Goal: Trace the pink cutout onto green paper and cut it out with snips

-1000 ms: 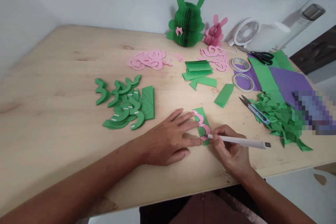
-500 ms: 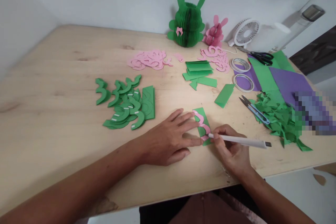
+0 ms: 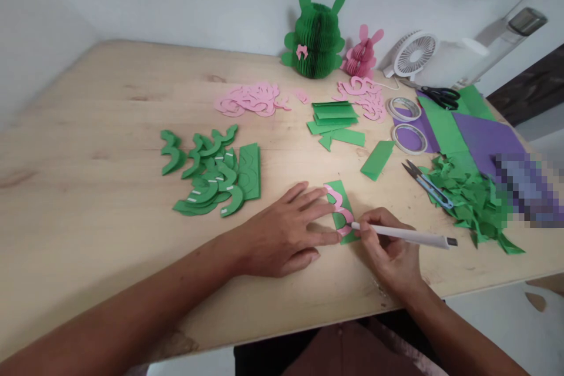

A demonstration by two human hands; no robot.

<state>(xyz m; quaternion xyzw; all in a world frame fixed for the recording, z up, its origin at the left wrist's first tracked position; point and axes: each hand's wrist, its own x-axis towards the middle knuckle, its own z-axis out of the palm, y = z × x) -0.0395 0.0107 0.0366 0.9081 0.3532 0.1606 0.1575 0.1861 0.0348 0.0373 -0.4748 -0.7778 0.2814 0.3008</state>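
My left hand (image 3: 288, 232) lies flat with its fingers spread, the fingertips pressing a wavy pink paper template (image 3: 336, 198) onto a green paper piece (image 3: 337, 221). Pinched in my right hand (image 3: 390, 249) is a white pen (image 3: 409, 236), its tip at the template's inner curve near the lower end. Left of my left hand sits a pile of cut green wavy paper pieces (image 3: 207, 188), some with white strips on them. A green folded paper with a drawn outline (image 3: 249, 171) lies beside that pile.
Pink cut-outs (image 3: 251, 100) and folded green strips (image 3: 333, 114) lie farther back. Green and pink paper rabbits (image 3: 316, 41) stand by the wall near a white fan (image 3: 414, 54). At right are tape rolls (image 3: 409, 139), thread snips (image 3: 427, 184), black-handled scissors (image 3: 440, 97) and green scraps (image 3: 476, 202).
The pen tip has shifted very slightly along the template's inner curve. My left hand keeps its place on the papers.
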